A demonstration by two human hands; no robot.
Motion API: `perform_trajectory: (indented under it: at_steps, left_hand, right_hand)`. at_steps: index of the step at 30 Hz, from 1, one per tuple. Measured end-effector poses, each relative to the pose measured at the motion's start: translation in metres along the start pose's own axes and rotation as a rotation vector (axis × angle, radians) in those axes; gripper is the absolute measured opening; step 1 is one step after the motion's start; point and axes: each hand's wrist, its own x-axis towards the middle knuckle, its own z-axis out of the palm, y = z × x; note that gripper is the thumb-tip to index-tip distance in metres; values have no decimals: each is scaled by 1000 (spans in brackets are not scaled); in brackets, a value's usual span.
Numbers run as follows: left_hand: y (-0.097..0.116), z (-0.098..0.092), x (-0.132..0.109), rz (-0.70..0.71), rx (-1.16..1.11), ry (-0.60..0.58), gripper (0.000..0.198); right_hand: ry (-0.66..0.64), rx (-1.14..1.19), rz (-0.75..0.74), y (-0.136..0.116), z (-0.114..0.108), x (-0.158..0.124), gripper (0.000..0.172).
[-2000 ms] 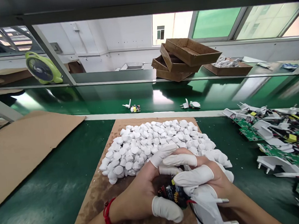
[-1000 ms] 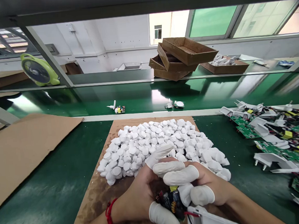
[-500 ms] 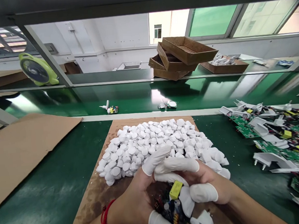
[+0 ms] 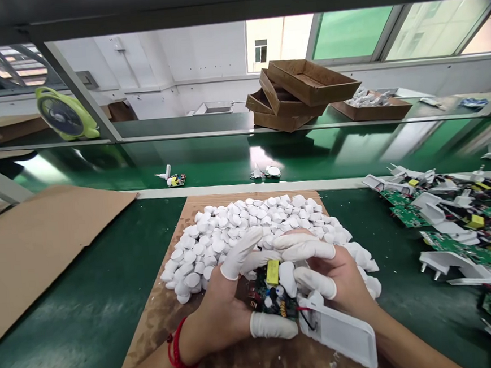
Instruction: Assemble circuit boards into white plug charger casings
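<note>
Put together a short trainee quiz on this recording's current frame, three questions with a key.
1. True or false: the left hand and the right hand both have white finger covers.

2. In the picture, the fan stands:
A) left of the stacked boxes
B) right of them
C) inside one of them

3. Fill in: the circuit board in the left hand carries a ____ block.

Key: 1. True. 2. A. 3. Yellow.
</note>
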Motion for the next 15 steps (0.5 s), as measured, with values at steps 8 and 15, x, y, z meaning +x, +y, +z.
perform_trajectory:
  at_steps: [8, 15]
  left_hand:
    - [1, -2, 1, -42, 93, -41, 64]
    - [1, 1, 1, -125, -41, -86, 75]
  right_hand:
    - [-122, -126, -11, -6, -7, 3, 15]
    - [-225, -98, 62, -10, -5, 4, 18]
